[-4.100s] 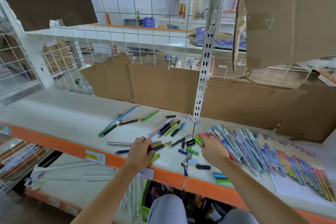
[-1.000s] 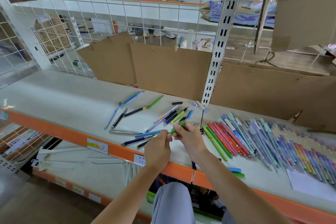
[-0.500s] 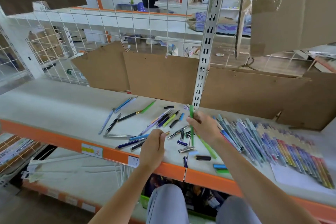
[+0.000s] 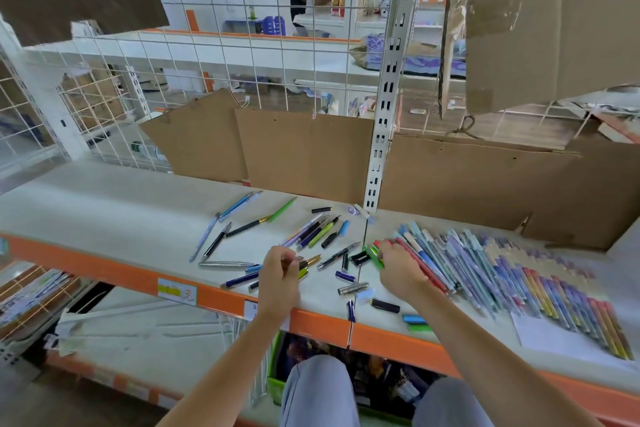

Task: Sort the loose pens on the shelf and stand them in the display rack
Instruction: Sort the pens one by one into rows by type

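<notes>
the scene is bright with soft, even daylight coming from the room behind the wire grid [image 4: 242, 55]. shadows on the shelf [image 4: 104, 211] are weak. the wide lens bends straight lines near the edges. the hands look slightly blurred, and far things are soft.

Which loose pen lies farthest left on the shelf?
The pale lilac pen, lying diagonally left of the dark pen it forms a V with. Every other loose pen sits further right, nearer the left hand.
</notes>
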